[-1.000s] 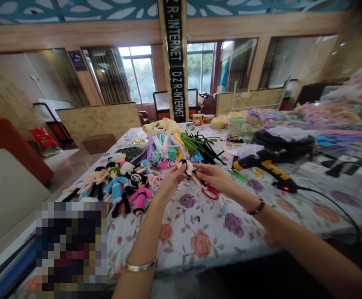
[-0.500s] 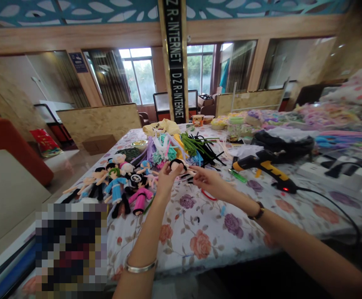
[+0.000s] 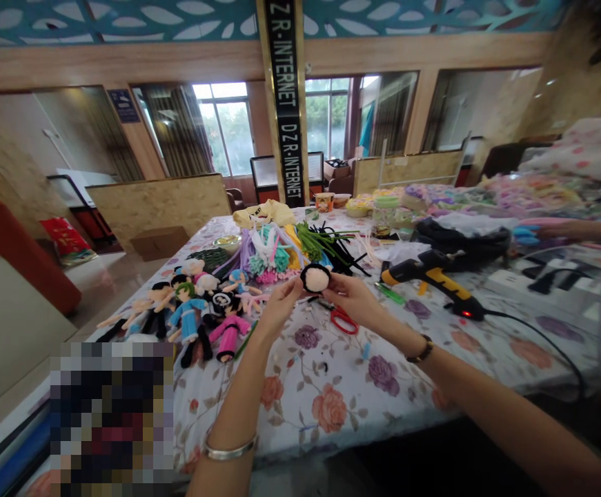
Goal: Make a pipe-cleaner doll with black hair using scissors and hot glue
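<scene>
Between my two hands is a small round doll head, pale in the middle with a black rim around it. My left hand pinches its left edge, and my right hand grips the right edge. Both hands are closed on it, above the flowered tablecloth. Just below my right hand lie red-handled scissors, their blades partly hidden. To the left sits a pile of small fuzzy dolls, among them one in a blue robe and one in pink.
Behind my hands lies a bundle of coloured pipe cleaners. A black and yellow glue gun, its red light on, rests at right with a trailing cord. Another person's hand reaches over blue material at far right.
My hands have turned the doll head so its pale side shows, and my right hand has moved onto its edge. The scissors show more. Another person's hand has appeared at right.
</scene>
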